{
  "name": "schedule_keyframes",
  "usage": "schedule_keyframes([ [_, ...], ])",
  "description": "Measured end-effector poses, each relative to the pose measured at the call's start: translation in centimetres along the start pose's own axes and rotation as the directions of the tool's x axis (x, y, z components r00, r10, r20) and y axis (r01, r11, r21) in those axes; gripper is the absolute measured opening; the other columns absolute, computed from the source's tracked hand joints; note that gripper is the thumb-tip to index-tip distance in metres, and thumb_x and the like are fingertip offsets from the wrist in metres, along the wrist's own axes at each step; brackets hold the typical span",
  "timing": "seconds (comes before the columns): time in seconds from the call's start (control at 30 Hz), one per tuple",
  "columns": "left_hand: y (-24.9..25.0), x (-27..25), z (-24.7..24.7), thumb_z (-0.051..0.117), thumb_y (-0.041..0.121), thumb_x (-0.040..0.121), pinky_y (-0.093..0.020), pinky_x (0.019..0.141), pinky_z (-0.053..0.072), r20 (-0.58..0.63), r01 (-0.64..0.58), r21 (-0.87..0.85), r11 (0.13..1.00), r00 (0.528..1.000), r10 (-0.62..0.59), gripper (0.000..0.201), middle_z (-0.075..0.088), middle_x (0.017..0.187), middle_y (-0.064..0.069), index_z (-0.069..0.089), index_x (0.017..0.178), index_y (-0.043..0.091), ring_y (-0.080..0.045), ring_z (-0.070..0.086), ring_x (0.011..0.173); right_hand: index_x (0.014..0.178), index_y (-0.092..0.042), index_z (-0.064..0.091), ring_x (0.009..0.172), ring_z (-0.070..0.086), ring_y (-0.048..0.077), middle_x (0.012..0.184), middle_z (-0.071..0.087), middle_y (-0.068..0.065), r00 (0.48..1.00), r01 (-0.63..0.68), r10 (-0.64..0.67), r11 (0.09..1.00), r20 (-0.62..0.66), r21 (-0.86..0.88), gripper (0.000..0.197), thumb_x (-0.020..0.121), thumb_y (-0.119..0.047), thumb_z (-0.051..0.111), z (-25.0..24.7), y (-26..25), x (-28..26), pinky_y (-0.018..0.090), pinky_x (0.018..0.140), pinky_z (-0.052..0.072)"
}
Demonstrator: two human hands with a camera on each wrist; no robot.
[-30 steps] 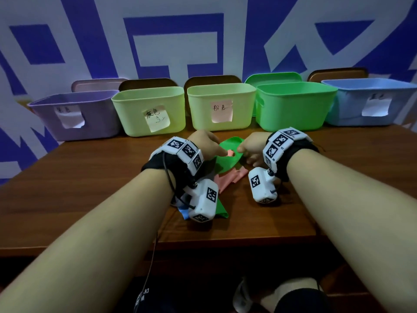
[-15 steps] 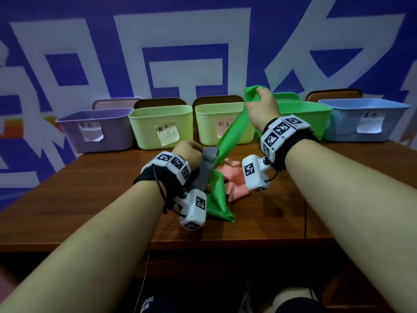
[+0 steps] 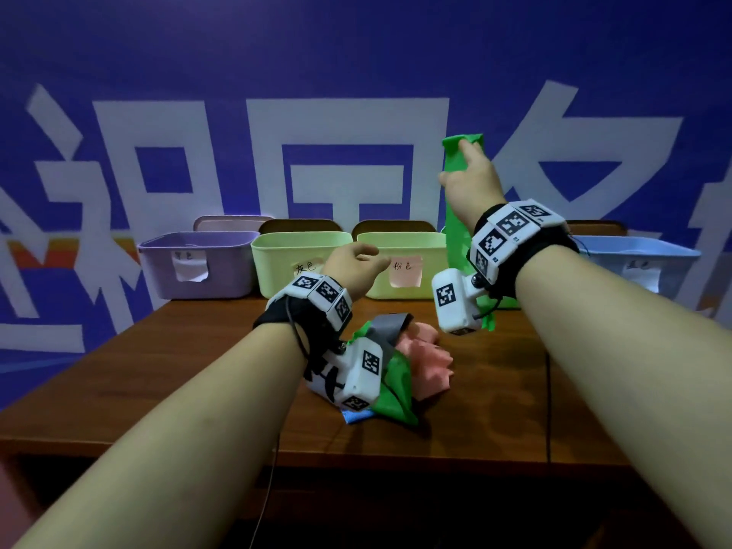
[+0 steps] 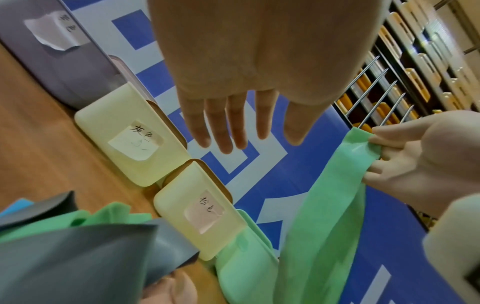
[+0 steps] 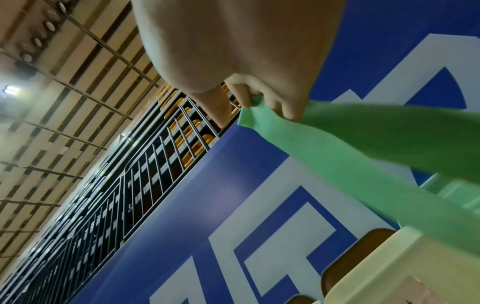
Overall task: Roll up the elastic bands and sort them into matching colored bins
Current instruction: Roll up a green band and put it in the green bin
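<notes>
Green band hanging full length at 1 o'clock, top edge pinched by right hand, likely to straighten it for rolling. Left hand empty, fingers spread, nearing the strip. Remaining bands heaped on table, 6 o'clock.

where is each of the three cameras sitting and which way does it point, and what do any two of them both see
Head: worn on the head, looking forward and down over the table at the bins and wall; both forearms, left hand and right hand show.
Left wrist: under the left wrist, looking along the open left hand toward the bins; right hand also shows.
Right wrist: under the right wrist, looking up along the hand at the wall and ceiling; only right hand shows.
Shared: all three see the green band that the right hand pinches.
</notes>
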State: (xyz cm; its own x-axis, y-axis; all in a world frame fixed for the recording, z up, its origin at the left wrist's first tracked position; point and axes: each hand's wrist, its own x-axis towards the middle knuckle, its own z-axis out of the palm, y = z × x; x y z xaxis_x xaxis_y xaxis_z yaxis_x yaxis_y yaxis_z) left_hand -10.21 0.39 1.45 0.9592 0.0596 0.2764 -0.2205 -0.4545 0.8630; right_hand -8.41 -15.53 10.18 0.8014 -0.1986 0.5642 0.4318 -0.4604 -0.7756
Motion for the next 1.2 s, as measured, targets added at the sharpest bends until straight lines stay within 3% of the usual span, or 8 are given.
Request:
schedule_keyframes([
  [0.13, 1.9, 0.0, -0.1, 0.061, 0.039, 0.091, -0.040, 0.095, 0.050, -0.028, -0.043, -0.179, 0.983, 0.999, 0.038, 0.044, 0.061, 0.122, -0.010, 0.055, 0.127, 0.015, -0.023, 0.062, 0.104, 0.120, -0.019, 0.065, 0.114, 0.057, 0.018, 0.122, 0.062, 0.002, 0.998, 0.000, -0.006, 0.997, 0.069, 0.076, 0.030, 0.092, -0.013, 0.056, 0.1, -0.9, 0.1, 0.027, 0.099, 0.042],
  [0.27, 3.9, 0.2, -0.7, 0.058, 0.040, 0.093, -0.037, 0.086, 0.052, -0.029, -0.054, -0.338, 0.939, 0.998, 0.048, 0.058, 0.055, 0.127, -0.009, 0.039, 0.142, 0.016, -0.020, 0.060, 0.102, 0.077, -0.025, 0.068, 0.082, 0.065, 0.018, 0.088, 0.068, 0.002, 0.995, 0.023, -0.036, 0.991, 0.096, 0.131, 0.027, 0.087, -0.002, 0.058, -0.1, -1.1, 0.2, 0.032, 0.079, 0.055],
  [0.43, 4.9, 0.8, -1.4, 0.055, 0.047, 0.092, -0.047, 0.101, 0.044, 0.050, -0.022, -0.451, 0.892, 0.997, 0.051, 0.060, 0.053, 0.136, -0.004, 0.039, 0.142, 0.019, -0.020, 0.057, 0.117, 0.099, -0.025, 0.066, 0.083, 0.065, 0.025, 0.097, 0.064, 0.009, 0.962, 0.019, -0.067, 0.984, 0.265, 0.177, 0.039, 0.084, 0.009, 0.054, -0.1, -0.6, -0.5, 0.037, 0.078, 0.055],
  [0.57, 4.9, 1.0, -1.6, 0.046, 0.056, 0.094, -0.039, 0.092, 0.048, 0.233, 0.103, -0.535, 0.839, 0.972, 0.030, 0.052, 0.070, 0.097, 0.001, 0.056, 0.127, 0.018, -0.018, 0.063, 0.102, 0.092, -0.019, 0.070, 0.091, 0.066, 0.027, 0.103, 0.065, 0.008, 0.932, -0.022, -0.046, 0.982, 0.358, 0.185, 0.036, 0.083, 0.010, 0.051, -0.3, -0.4, -0.8, 0.037, 0.082, 0.056],
  [0.7, 4.5, 1.0, -1.3, 0.049, 0.038, 0.097, -0.035, 0.085, 0.049, 0.294, 0.152, -0.529, 0.835, 0.956, 0.012, 0.029, 0.068, 0.089, 0.000, 0.063, 0.107, 0.015, -0.019, 0.063, 0.092, 0.088, -0.018, 0.071, 0.092, 0.066, 0.029, 0.100, 0.066, 0.009, 0.925, -0.024, -0.032, 0.990, 0.377, 0.143, 0.035, 0.082, 0.010, 0.052, -0.3, 0.4, -0.9, 0.041, 0.088, 0.055],
  [0.87, 3.5, 1.8, -1.1, 0.063, 0.018, 0.091, -0.030, 0.072, 0.053, 0.164, 0.087, -0.482, 0.872, 0.986, -0.007, 0.005, 0.068, 0.088, -0.005, 0.062, 0.090, 0.012, -0.019, 0.066, 0.084, 0.091, -0.018, 0.069, 0.093, 0.065, 0.027, 0.100, 0.065, 0.008, 0.926, -0.033, -0.004, 0.995, 0.378, 0.093, 0.029, 0.083, 0.007, 0.056, -0.5, 1.6, -0.9, 0.037, 0.086, 0.055],
  [1.07, 3.1, 2.4, -0.1, 0.071, 0.009, 0.083, -0.023, 0.062, 0.055, -0.154, -0.146, -0.254, 0.956, 0.982, 0.109, 0.015, 0.066, 0.074, -0.002, 0.062, 0.072, 0.014, -0.013, 0.064, 0.066, 0.080, -0.020, 0.070, 0.095, 0.065, 0.024, 0.095, 0.067, 0.005, 0.941, -0.051, 0.019, 0.995, 0.339, 0.087, 0.023, 0.081, 0.002, 0.064, -0.5, 2.9, -0.4, 0.036, 0.086, 0.054],
  [1.2, 3.0, 2.5, 0.4, 0.072, 0.010, 0.083, -0.019, 0.058, 0.053, -0.165, -0.175, -0.196, 0.965, 0.976, 0.143, 0.017, 0.063, 0.073, 0.000, 0.060, 0.072, 0.015, -0.010, 0.062, 0.065, 0.075, -0.021, 0.069, 0.098, 0.065, 0.026, 0.097, 0.067, 0.006, 0.956, -0.089, 0.070, 0.995, 0.286, 0.051, 0.021, 0.082, -0.001, 0.066, -0.2, 3.8, -0.1, 0.040, 0.087, 0.055],
])
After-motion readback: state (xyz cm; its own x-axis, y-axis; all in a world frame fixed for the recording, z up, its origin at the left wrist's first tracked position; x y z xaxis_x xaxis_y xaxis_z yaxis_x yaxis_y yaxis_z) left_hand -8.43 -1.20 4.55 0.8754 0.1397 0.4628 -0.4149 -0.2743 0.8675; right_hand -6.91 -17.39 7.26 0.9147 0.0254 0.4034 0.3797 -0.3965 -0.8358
